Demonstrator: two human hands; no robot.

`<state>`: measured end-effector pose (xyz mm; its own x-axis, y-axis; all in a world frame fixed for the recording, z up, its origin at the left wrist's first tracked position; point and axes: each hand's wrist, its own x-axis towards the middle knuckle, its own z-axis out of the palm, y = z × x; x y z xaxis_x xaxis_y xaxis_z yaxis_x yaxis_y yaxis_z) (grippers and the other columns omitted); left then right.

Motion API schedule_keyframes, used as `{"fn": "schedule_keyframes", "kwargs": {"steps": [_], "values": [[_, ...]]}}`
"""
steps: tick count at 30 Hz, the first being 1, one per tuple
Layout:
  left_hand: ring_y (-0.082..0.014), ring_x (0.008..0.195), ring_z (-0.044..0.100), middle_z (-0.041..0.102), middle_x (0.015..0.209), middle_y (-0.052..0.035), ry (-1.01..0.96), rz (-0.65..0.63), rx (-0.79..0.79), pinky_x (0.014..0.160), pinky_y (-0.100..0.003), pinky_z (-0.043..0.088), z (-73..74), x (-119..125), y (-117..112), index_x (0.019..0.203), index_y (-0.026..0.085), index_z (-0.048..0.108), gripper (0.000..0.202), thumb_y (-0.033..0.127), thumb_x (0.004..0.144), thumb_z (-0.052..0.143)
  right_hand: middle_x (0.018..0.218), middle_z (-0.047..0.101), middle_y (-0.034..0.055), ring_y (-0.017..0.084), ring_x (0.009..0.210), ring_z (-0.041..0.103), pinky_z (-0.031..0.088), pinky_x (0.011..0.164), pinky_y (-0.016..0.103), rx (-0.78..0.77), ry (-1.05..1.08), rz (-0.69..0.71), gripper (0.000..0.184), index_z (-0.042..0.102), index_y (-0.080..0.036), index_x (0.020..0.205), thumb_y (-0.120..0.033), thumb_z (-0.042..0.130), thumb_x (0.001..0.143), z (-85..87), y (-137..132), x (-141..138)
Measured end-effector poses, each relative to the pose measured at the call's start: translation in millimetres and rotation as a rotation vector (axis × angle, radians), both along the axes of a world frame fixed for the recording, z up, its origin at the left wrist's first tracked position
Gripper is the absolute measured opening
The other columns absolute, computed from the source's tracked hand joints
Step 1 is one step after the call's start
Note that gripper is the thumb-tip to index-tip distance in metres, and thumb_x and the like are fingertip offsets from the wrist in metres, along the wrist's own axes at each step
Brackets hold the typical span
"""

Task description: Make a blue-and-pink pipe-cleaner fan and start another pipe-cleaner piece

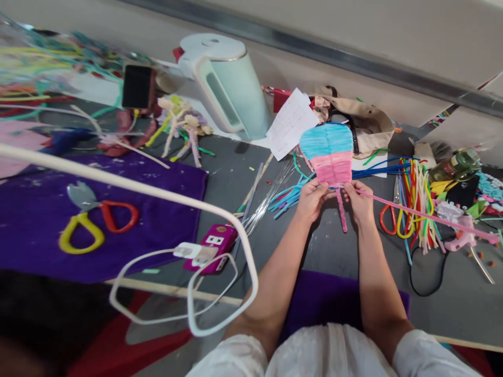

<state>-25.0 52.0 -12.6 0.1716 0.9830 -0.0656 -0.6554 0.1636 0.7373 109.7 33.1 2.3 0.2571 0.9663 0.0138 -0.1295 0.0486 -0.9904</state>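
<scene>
Head view: a blue-and-pink, fan-shaped fuzzy-stem panel [329, 149] is pinched at its near edge, right of centre over the flat grey table [330, 254], by the left hand [313, 200] and right hand [359, 200]. The long pink fuzzy stem [416, 210] is best kept taut, rows pressed flush.

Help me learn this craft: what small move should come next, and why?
Perhaps bend the pink strand back across the panel's lower edge: its long end trails off to the right beyond the right hand, the left hand pinches that edge, and pink rows lie just above.
</scene>
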Motion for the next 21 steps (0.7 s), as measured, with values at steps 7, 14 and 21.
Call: {"fn": "schedule_keyframes", "kwargs": {"steps": [7, 14, 21], "values": [[-0.0192, 0.079, 0.073, 0.076, 0.092, -0.0061, 0.042, 0.067, 0.015, 0.075, -0.031, 0.06, 8.2, -5.6, -0.1, 0.099, 0.017, 0.07, 0.041, 0.037, 0.066, 0.085, 0.079, 0.072, 0.0037, 0.013, 0.065, 0.061, 0.046, 0.051, 0.023, -0.008, 0.084, 0.062, 0.03, 0.073, -0.018, 0.088, -0.039, 0.079, 0.067, 4.9, -0.8, 12.2], [-0.0169, 0.077, 0.071, 0.074, 0.089, -0.0032, 0.064, 0.106, 0.0, 0.07, -0.028, 0.06, 9.2, -7.7, -0.6, 0.098, 0.019, 0.069, 0.042, 0.04, 0.066, 0.085, 0.082, 0.072, 0.0046, 0.009, 0.059, 0.057, 0.044, 0.047, 0.021, 0.038, 0.11, -0.006, 0.026, 0.074, -0.017, 0.08, -0.043, 0.075, 0.073, 9.8, -5.6, 19.4], [-0.0189, 0.081, 0.072, 0.074, 0.099, -0.0052, 0.102, 0.082, 0.02, 0.066, -0.026, 0.06, 11.3, -5.1, -3.1, 0.108, 0.02, 0.068, 0.051, 0.044, 0.066, 0.084, 0.076, 0.072, 0.0019, 0.013, 0.06, 0.065, 0.046, 0.046, 0.021, 0.105, 0.109, -0.025, 0.03, 0.06, -0.021, 0.082, -0.041, 0.079, 0.07, 12.8, -5.8, 3.4]]}}
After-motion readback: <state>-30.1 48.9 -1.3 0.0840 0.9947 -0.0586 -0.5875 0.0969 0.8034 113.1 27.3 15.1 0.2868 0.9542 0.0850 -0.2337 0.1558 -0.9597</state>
